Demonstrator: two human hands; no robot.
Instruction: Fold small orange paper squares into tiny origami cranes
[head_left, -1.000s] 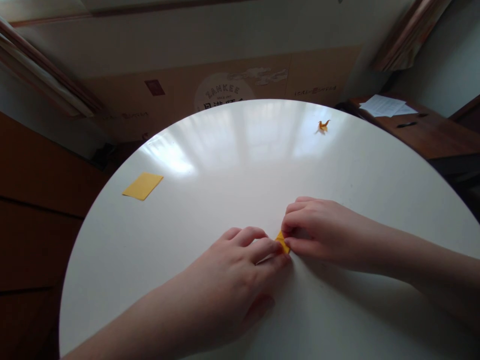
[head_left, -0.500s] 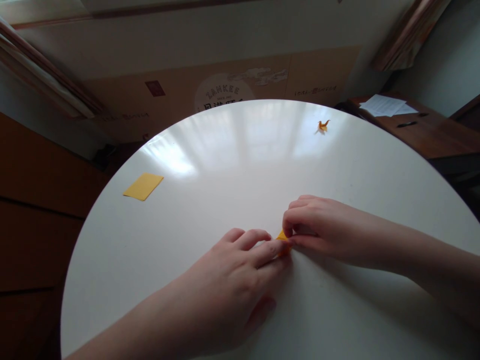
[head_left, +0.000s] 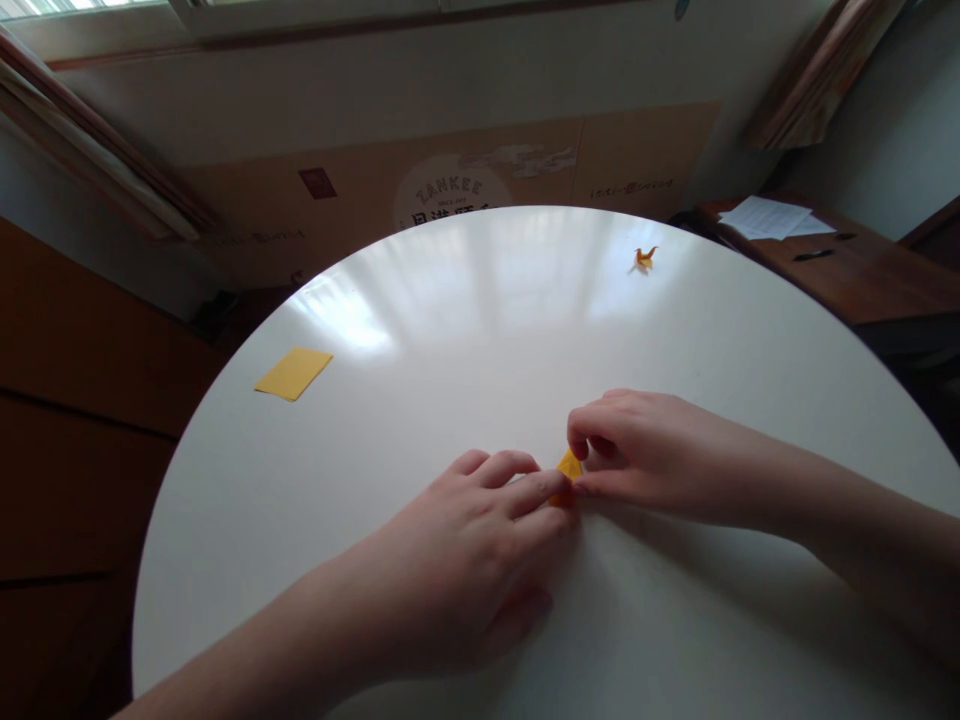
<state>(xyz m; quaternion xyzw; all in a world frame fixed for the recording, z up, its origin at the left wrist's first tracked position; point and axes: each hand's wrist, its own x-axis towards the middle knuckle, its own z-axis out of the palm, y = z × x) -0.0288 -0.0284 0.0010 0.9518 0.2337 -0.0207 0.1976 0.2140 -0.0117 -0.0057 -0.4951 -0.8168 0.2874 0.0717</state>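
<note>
A small folded piece of orange paper [head_left: 569, 466] lies on the round white table [head_left: 465, 330], between my two hands. My left hand [head_left: 480, 545] rests palm down, and its fingertips press on the paper's left part. My right hand [head_left: 637, 450] comes in from the right, with thumb and forefinger pinched on the paper's right edge. Most of the piece is hidden under the fingers.
A flat orange sheet [head_left: 293, 373] lies near the table's left edge. A small folded orange paper figure [head_left: 644, 258] stands at the far right. A wooden desk [head_left: 862, 280] with white papers [head_left: 772, 216] and a pen stands beyond the table on the right.
The view has shifted down a little. My right fingers have lifted the paper's edge slightly; both hands stay at the same spot.
</note>
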